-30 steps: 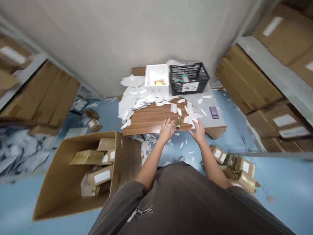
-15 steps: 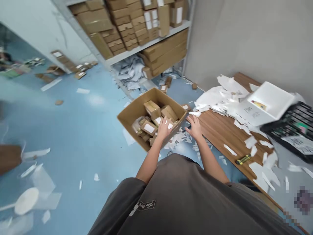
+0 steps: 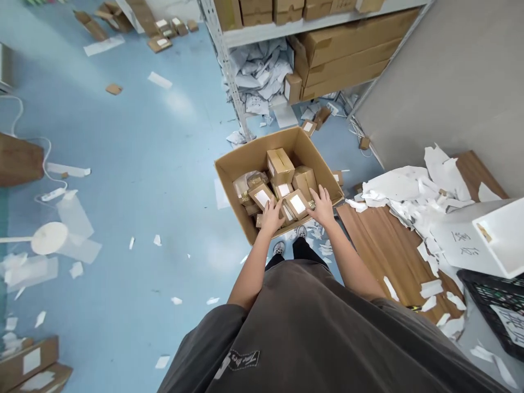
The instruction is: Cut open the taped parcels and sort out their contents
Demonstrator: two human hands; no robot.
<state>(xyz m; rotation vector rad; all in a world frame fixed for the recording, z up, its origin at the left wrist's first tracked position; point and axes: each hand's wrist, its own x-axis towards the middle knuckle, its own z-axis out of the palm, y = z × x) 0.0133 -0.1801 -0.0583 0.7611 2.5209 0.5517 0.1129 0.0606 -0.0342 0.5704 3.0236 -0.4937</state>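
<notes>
An open cardboard carton (image 3: 229, 169) stands on the blue floor in front of me, holding several small brown boxes with white labels. Both my arms reach down into it. My left hand (image 3: 272, 216) is spread open over the boxes at the carton's near side, beside a labelled small box (image 3: 262, 195). My right hand (image 3: 321, 206) is open too, fingers apart, resting next to another small labelled box (image 3: 297, 204). Neither hand grips anything.
A low wooden table (image 3: 380, 245) strewn with torn white paper is at my right, with a white foam box (image 3: 487, 240) and a black crate (image 3: 499, 305) on it. Metal shelving (image 3: 262, 33) with cartons stands behind. Paper scraps and small boxes litter the floor.
My view swung left from the table to the carton on the floor. Both hands left the tabletop and moved down into the carton, over the small boxes.
</notes>
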